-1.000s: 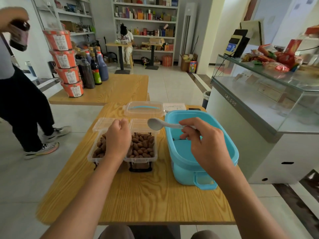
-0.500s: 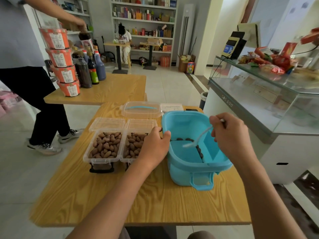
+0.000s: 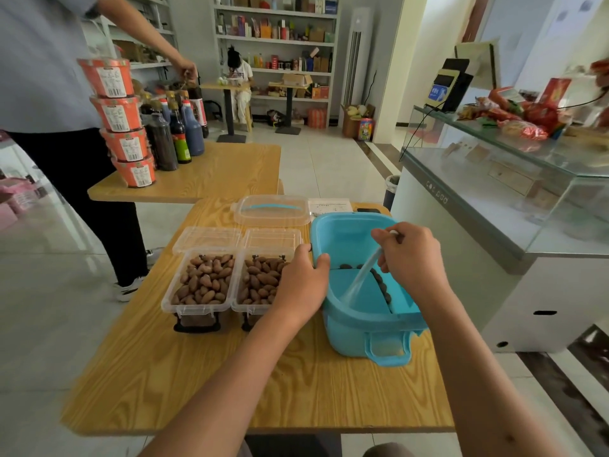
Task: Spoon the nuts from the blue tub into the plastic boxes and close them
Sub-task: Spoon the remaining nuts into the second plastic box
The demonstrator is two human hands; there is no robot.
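The left hand (image 3: 301, 285) grips the tub's (image 3: 369, 321) left rim, thumb inside; the right hand (image 3: 410, 258) pinches the spoon (image 3: 361, 278), its handle slanting down-left into the tub on the table (image 3: 230, 374).

Left hand (image 3: 301, 285) grips the blue tub (image 3: 342, 319) rim; right hand (image 3: 407, 258) holds a spoon (image 3: 361, 278) (blurred) inside.

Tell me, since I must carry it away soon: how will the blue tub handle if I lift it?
Probably light: the blue tub holds only a few nuts along its divider. Its moulded plastic walls look stiff, so it should keep its shape. The loose nuts would likely slide or roll if it tips.
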